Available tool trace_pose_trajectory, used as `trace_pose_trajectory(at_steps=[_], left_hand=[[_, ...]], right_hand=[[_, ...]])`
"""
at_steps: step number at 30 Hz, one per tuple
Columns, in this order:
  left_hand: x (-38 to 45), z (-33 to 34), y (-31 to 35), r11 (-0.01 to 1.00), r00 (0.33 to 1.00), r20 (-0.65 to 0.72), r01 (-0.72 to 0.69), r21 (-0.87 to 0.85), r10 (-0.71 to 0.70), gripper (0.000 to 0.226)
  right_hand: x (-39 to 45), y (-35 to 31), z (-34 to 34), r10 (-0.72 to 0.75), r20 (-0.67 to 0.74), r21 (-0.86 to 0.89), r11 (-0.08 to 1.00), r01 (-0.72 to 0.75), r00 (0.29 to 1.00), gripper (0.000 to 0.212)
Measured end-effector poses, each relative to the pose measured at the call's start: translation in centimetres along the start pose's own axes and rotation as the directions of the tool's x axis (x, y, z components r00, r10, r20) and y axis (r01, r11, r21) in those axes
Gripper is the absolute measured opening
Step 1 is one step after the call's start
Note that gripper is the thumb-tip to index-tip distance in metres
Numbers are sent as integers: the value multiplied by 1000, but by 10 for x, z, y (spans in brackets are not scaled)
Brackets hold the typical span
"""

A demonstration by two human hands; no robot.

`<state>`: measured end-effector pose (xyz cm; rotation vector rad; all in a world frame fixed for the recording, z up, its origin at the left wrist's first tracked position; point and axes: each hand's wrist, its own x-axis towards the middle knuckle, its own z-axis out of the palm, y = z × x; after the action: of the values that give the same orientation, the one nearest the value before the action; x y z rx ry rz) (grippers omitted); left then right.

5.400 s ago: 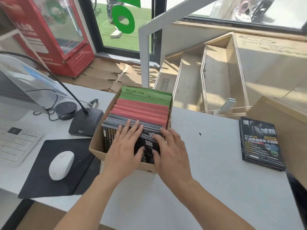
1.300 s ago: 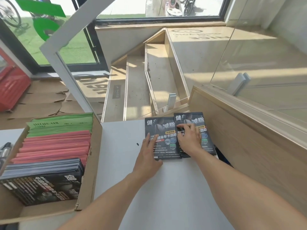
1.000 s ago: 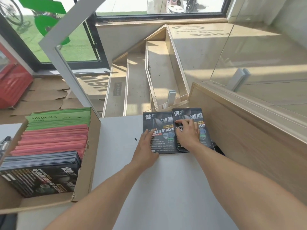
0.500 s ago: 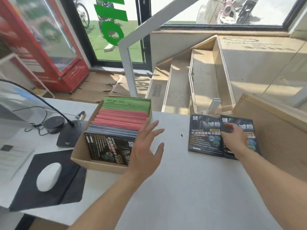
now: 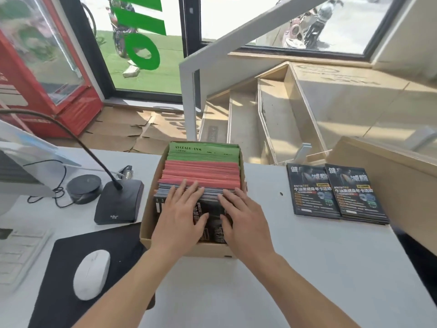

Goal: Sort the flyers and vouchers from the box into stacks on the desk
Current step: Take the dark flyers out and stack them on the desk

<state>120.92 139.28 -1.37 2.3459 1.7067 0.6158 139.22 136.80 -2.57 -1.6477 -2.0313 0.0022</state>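
Left hand (image 5: 181,216) and right hand (image 5: 244,217) lie flat, fingers spread, on the dark flyers (image 5: 209,216) inside the box (image 5: 214,252). Two flyer stacks (image 5: 335,192) rest side by side on the desk (image 5: 307,268).

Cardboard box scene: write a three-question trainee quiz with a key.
1. True or false: both hands rest on the black flyers in the cardboard box.
2. Which bundle sits at the box's far end: A red vouchers, B green vouchers, C black flyers?
3. How many black flyer stacks lie on the white desk?

Key: 1 true (left hand, right hand); 2 B; 3 two, side by side.
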Motion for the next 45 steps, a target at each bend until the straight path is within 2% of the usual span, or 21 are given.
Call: trace_pose_trajectory(at_steps=[7, 11, 13, 16, 19, 21, 23, 25, 28, 30, 32, 33, 35, 37, 39, 41, 43, 45], left_hand=[[-2, 0, -2, 1000, 999, 44, -21, 21, 20, 70], [-3, -2, 0, 999, 999, 38, -13, 30, 12, 71], [-5, -1, -1, 999, 999, 32, -17, 28, 16, 74], [-7, 0, -3, 999, 999, -8, -46, 3, 47, 76], [-9, -2, -3, 995, 994, -70, -88, -54, 84, 56], [-12, -6, -2, 990, 990, -97, -110, -88, 101, 39], [-18, -16, -1, 982, 979, -140, -164, -89, 151, 28], [-18, -39, 1, 971, 962, -165, -230, -67, 217, 26], [-10, -93, 6, 956, 956, -99, -283, -81, 275, 26], [-5, -119, 20, 952, 956, -63, -293, -91, 288, 35], [-4, -128, 41, 937, 969, -103, -245, -251, 226, 38], [-3, -129, 52, 903, 981, -115, -187, -387, 154, 34], [0, -126, 74, 763, 995, -93, -44, -645, -21, 23], [3, -118, 99, 565, 986, -42, 58, -823, -162, 18], [4, -101, 128, 378, 970, 15, 110, -919, -244, 13], [6, -74, 153, 322, 964, 44, 130, -938, -262, 14], [10, -39, 171, 296, 956, 142, 218, -930, -257, 19], [16, -6, 186, 150, 905, 345, 388, -909, -248, 19]], right_hand=[[-11, -12, -3, -25, -136, -148, 989, 4, 990, 37], [-16, -16, -2, -38, -181, -76, 997, 25, 983, 34], [-18, -20, -2, 3, -167, -15, 1000, -6, 986, 33], [-19, -26, -5, 156, -101, 106, 984, -145, 983, 38], [-15, -28, -11, 165, -8, 111, 980, -163, 986, 36], [-12, -28, -18, 194, 39, 188, 962, -198, 980, 32], [-9, -31, -31, 224, 60, 352, 907, -231, 973, 32], [-5, -39, -51, 210, 54, 517, 830, -207, 976, 34], [10, -54, -91, 229, 104, 738, 635, -229, 968, 39], [23, -58, -119, 208, 104, 830, 520, -201, 973, 44], [34, -53, -143, 214, 60, 859, 487, -159, 975, 42], [37, -44, -152, 249, 33, 839, 520, -162, 968, 42], [39, -19, -166, 364, 45, 801, 544, -251, 930, 53], [30, 7, -174, 437, 193, 835, 397, -381, 878, 64], [14, 26, -178, 396, 375, 846, 223, -484, 838, 56], [-3, 39, -180, 383, 448, 830, 157, -535, 808, 37], [-17, 58, -182, 455, 396, 819, 219, -531, 798, 23], [-27, 83, -183, 451, 359, 785, 327, -526, 817, 20]])
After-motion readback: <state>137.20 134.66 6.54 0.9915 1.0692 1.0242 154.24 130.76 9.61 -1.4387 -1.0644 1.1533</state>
